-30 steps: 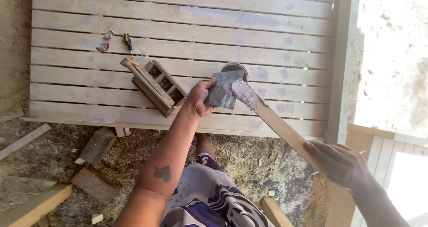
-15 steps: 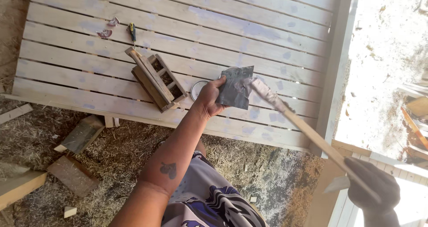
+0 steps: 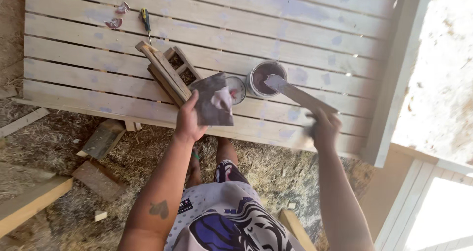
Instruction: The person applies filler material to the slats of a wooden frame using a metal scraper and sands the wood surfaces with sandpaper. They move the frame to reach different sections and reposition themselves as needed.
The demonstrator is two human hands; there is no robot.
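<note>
My left hand (image 3: 188,119) holds a dark square card (image 3: 215,100) with a dab of pinkish filler on it, just over the near edge of a white slatted wooden panel (image 3: 88,68). In my right hand (image 3: 322,128) is a flat wooden stick (image 3: 300,95); its filler-coated tip reaches into an open round tin of dark paste (image 3: 266,78). The tin's lid (image 3: 237,88) lies beside it, partly behind the card. A small bundle of wood pieces (image 3: 167,73) sits on the panel just left of my left hand.
A screwdriver (image 3: 145,21) and small metal scraps (image 3: 116,17) lie on the panel's far left. Wood offcuts (image 3: 102,138) and a plank (image 3: 29,206) lie on the straw-strewn ground at the left. A white post (image 3: 394,78) borders the panel on the right.
My right hand has slid up the stick toward the panel, and the stick's tip has moved from the card into the open tin. The tin and lid are now uncovered.
</note>
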